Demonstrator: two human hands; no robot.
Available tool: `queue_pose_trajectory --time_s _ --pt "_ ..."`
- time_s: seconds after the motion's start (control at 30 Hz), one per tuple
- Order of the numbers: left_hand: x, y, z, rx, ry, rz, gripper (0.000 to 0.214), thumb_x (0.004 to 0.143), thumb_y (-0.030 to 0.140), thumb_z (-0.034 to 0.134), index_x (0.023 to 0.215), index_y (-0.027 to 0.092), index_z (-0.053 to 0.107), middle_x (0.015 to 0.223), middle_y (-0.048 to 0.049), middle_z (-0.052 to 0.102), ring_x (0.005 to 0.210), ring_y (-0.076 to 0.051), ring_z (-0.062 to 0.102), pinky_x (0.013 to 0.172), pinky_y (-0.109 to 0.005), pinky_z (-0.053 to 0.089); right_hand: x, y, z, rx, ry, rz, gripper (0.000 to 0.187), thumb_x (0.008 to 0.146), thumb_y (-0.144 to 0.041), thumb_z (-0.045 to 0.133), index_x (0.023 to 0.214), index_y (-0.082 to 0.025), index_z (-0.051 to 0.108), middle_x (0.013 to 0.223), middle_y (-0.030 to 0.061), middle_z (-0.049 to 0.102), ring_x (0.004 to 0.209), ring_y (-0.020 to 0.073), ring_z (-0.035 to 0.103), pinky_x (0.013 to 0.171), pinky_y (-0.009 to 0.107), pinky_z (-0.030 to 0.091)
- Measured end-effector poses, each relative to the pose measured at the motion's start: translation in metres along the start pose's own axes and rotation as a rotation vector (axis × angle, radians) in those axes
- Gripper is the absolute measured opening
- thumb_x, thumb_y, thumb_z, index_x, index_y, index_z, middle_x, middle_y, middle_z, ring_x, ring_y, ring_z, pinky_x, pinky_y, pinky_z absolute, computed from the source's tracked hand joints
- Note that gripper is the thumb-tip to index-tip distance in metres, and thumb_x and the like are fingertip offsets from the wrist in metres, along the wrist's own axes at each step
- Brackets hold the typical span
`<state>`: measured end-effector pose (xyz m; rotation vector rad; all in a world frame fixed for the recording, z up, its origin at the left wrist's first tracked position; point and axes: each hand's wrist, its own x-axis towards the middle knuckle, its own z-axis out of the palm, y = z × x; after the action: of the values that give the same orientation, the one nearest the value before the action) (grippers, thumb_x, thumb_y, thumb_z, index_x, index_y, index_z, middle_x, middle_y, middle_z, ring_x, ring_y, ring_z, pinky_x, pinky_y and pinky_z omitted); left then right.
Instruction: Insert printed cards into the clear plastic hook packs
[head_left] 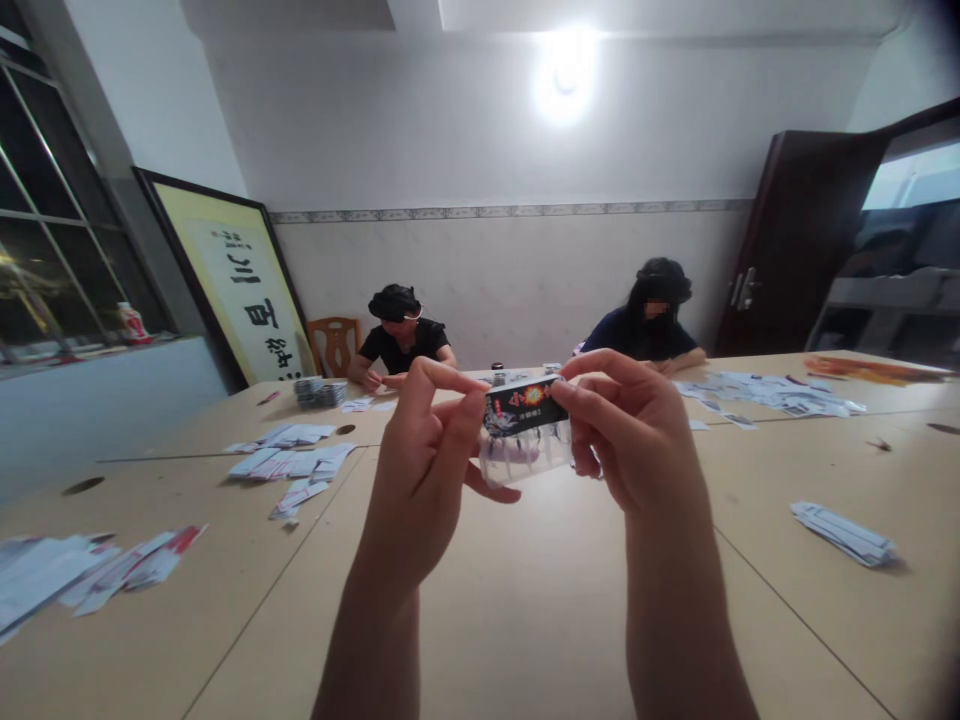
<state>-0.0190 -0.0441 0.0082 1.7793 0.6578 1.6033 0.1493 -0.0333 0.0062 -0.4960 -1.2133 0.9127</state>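
Held up in front of me above the table is a small clear plastic box (529,455) with dark slim items showing faintly inside. A black printed label (525,408) with red and orange marks covers its upper part. My left hand (431,440) pinches the label's left end between thumb and index finger, and its other fingers are curled beside and behind the box. At the right end, my right hand (626,420) pinches the label's upper corner with thumb and index finger. The remaining right fingers are bent, partly hidden behind the hand.
Paper slips (289,460) lie in piles on the left of the light wood table (517,620), with more papers (45,575) nearer. A folded bundle (844,533) and scattered papers (772,392) are at right. Stacked packs (320,392) stand far left. Two people sit opposite.
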Motion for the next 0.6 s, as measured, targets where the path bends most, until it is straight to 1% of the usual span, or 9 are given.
queue_pose_trajectory --time_s 0.13,0.23,0.4,0.5,0.6 --pt "0.002 -0.001 -0.002 -0.015 -0.012 -0.040 0.027 0.097 0.047 0.061 0.095 0.024 0.045 0.073 0.0062 0.062 0.053 -0.013 0.069 0.040 -0.025 0.063 0.002 0.000 -0.001 0.056 -0.033 0.060 0.016 0.081 -0.026 0.080 0.078 -0.020 0.066 0.047 -0.0085 0.056 0.031 0.0036 0.045 0.032 0.013 0.031" --pt "0.003 -0.002 -0.003 -0.021 -0.019 -0.067 0.029 0.097 0.048 0.062 0.095 0.024 0.046 0.074 0.0064 0.061 0.052 -0.013 0.068 0.040 -0.025 0.063 0.002 0.001 0.000 0.090 -0.050 0.084 0.019 0.082 -0.025 0.078 0.075 -0.020 0.061 0.046 -0.0093 0.054 0.030 0.0033 0.042 0.031 0.013 0.028" --pt "0.006 -0.004 -0.006 -0.025 -0.018 -0.084 0.030 0.096 0.049 0.062 0.095 0.023 0.046 0.077 0.0055 0.063 0.052 -0.013 0.069 0.040 -0.024 0.062 0.003 0.003 0.003 0.027 -0.005 0.035 0.022 0.083 -0.028 0.077 0.073 -0.020 0.059 0.044 -0.0098 0.052 0.028 0.0033 0.042 0.030 0.014 0.023" --pt "0.006 -0.006 -0.006 -0.016 -0.017 -0.086 0.029 0.096 0.048 0.063 0.095 0.024 0.046 0.073 0.0065 0.062 0.051 -0.013 0.069 0.040 -0.023 0.062 0.002 0.005 0.007 -0.035 0.033 0.003 0.024 0.084 -0.031 0.077 0.073 -0.021 0.058 0.043 -0.0104 0.050 0.029 0.0035 0.041 0.030 0.014 0.023" --pt "0.006 -0.006 -0.005 0.003 -0.018 -0.086 0.030 0.095 0.049 0.063 0.096 0.024 0.047 0.073 0.0059 0.062 0.053 -0.013 0.069 0.041 -0.023 0.062 0.001 0.006 0.010 -0.151 0.091 -0.055 0.031 0.078 -0.035 0.084 0.074 -0.021 0.056 0.044 -0.0114 0.048 0.030 0.0034 0.041 0.031 0.015 0.026"
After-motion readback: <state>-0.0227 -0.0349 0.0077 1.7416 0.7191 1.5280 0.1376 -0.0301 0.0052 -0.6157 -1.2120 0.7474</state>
